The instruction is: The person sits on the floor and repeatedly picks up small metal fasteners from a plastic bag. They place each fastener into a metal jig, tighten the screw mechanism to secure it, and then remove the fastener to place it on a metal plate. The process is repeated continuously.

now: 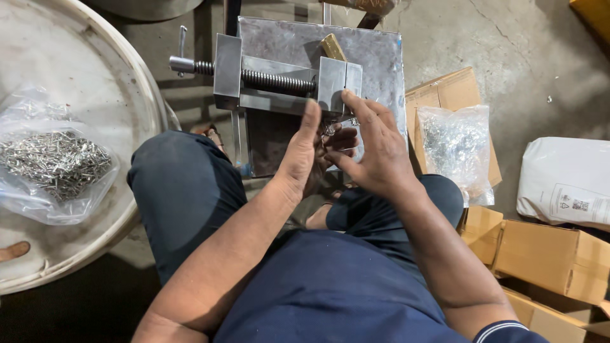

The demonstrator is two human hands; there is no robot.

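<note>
A small shiny metal part (330,129) sits between both hands, just in front of the steel vise (286,79). The left hand (304,155) is curled narrowly around it from the left, and the right hand (375,149) pinches it from the right, its forefinger tip touching the vise jaw. The vise stands on a grey metal block (375,57) on the floor. To the left, a round white drum lid (121,82) carries a clear bag of metal pins (54,162). To the right, another bag of small metal parts (454,149) lies on cardboard boxes (553,257).
</note>
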